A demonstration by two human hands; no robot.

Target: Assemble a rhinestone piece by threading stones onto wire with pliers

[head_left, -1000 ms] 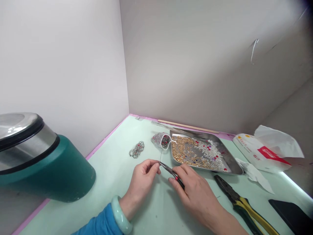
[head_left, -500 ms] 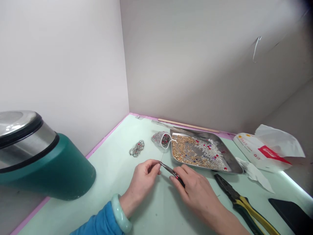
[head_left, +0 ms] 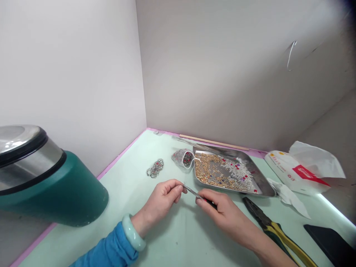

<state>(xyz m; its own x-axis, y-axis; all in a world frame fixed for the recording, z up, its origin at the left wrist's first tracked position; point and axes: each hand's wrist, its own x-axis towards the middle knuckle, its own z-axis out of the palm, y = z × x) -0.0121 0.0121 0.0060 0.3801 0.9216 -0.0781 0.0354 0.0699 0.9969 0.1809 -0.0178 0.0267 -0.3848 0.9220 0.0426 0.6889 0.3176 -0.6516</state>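
Observation:
My left hand [head_left: 162,198] pinches a thin wire [head_left: 184,184] between thumb and fingers, just above the pale green table [head_left: 172,241]. My right hand [head_left: 222,211] grips small pliers [head_left: 198,195] with dark red handles, whose slim metal jaws reach the wire at my left fingertips. A metal tray [head_left: 264,187] filled with gold, silver and red beads lies just beyond both hands. A blue sleeve and a pale green bangle [head_left: 130,233] cover my left wrist.
A small beaded piece [head_left: 155,168] lies at the left. A bag of beads [head_left: 184,157] rests beside the tray. Yellow-handled pliers [head_left: 274,228], a black object [head_left: 330,239], a white plastic bag [head_left: 303,168] and a green bin with a metal lid [head_left: 47,181] surround the spot.
My right hand has drawn back to the right and turned, so the pliers now lie flatter. My left hand stays pinched at the same spot.

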